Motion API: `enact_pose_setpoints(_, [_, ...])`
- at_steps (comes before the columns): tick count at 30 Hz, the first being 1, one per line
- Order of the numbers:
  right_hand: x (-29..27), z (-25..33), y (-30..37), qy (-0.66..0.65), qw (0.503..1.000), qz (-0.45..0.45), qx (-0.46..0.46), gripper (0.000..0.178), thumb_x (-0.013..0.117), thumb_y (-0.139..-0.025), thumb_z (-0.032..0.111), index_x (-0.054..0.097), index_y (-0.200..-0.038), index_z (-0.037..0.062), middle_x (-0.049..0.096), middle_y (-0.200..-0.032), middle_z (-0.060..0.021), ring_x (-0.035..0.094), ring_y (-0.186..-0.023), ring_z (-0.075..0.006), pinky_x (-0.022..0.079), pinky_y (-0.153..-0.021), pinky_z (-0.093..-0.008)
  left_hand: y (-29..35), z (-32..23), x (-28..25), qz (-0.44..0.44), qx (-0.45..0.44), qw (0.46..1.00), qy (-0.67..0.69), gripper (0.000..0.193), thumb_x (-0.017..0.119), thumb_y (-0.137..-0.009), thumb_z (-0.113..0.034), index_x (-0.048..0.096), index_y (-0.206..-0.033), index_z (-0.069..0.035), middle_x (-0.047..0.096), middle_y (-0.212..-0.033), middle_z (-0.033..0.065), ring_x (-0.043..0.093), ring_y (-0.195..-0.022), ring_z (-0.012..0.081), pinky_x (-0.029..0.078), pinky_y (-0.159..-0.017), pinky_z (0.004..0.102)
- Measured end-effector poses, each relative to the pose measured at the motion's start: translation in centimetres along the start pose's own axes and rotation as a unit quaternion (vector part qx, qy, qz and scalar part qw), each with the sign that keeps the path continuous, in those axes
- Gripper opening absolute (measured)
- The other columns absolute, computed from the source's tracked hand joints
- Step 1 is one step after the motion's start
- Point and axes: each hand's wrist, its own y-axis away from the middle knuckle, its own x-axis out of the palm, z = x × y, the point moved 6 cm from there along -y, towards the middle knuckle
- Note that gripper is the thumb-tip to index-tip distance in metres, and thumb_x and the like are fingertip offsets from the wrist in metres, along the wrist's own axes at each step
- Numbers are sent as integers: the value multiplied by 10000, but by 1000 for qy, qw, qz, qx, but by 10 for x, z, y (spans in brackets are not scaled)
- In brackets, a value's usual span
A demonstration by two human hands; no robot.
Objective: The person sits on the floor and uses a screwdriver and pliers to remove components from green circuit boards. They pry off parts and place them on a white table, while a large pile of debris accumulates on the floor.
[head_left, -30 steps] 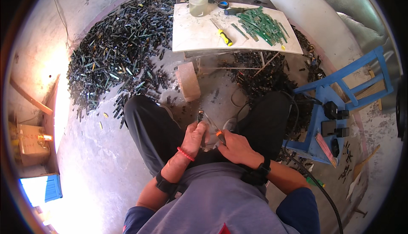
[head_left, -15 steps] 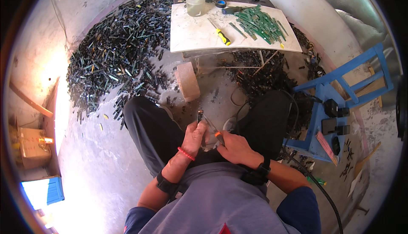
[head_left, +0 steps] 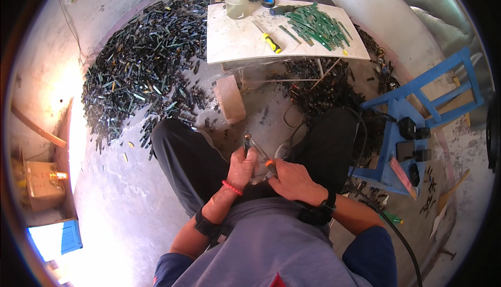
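Between my knees, my left hand [head_left: 242, 167] is closed around a small dark narrow strip [head_left: 247, 143], which stands up past the fingers with a shiny end on top. A red bead bracelet circles that wrist. My right hand [head_left: 295, 180] grips a screwdriver [head_left: 271, 166] by its orange and black handle. Its thin metal shaft slants up and left toward the strip. Whether the tip touches the strip is too small to tell. The lower part of the strip is hidden in my left fingers.
A pale board-topped table [head_left: 229, 47] ahead holds green circuit board strips [head_left: 319, 28], a yellow-black screwdriver [head_left: 271, 43] and a cup of liquid [head_left: 237, 4]. A large heap of dark strips [head_left: 151, 62] covers the floor left. Near my feet stands a brick-like block [head_left: 230, 99]; right, a blue chair [head_left: 391, 141].
The whole view has shifted slightly. Both hands keep their holds, close together, with the screwdriver still slanting toward the dark strip; my left hand's grip looks slightly turned.
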Motion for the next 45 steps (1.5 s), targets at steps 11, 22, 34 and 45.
enact_pose_setpoints(11, [-2,-4,-1,28,999,14,-12,327,558,-777,215,491,-946,-57,618,-839,-243,604,-818,-413,473,-716,-471,0,0,3,-2,-11,1000,7,284,467,-895,-217,495,-706,-7,498,-543,48,461,-458,119,376,-433,295])
enact_pose_setpoints(22, [17,-22,-10,-123,991,19,-41,276,538,-767,161,461,-944,-36,575,-831,-253,573,-837,-436,450,-738,-471,-5,3,3,-4,19,999,-42,276,461,-885,-212,510,-720,4,513,-541,67,495,-474,132,402,-453,315])
enact_pose_setpoints(34, [-27,-40,-16,169,940,-209,-208,220,631,-726,112,521,-901,36,548,-792,-147,585,-745,-326,476,-639,-408,13,0,-1,217,-88,962,137,336,425,-963,-351,490,-799,-65,443,-550,15,368,-440,90,280,-407,229])
enact_pose_setpoints(45, [11,-50,-9,-288,942,80,-153,154,558,-771,60,512,-915,28,535,-707,-43,533,-630,-184,429,-593,-292,9,7,-8,224,-78,947,218,371,450,-952,-397,505,-794,-66,456,-559,18,394,-457,94,300,-420,234])
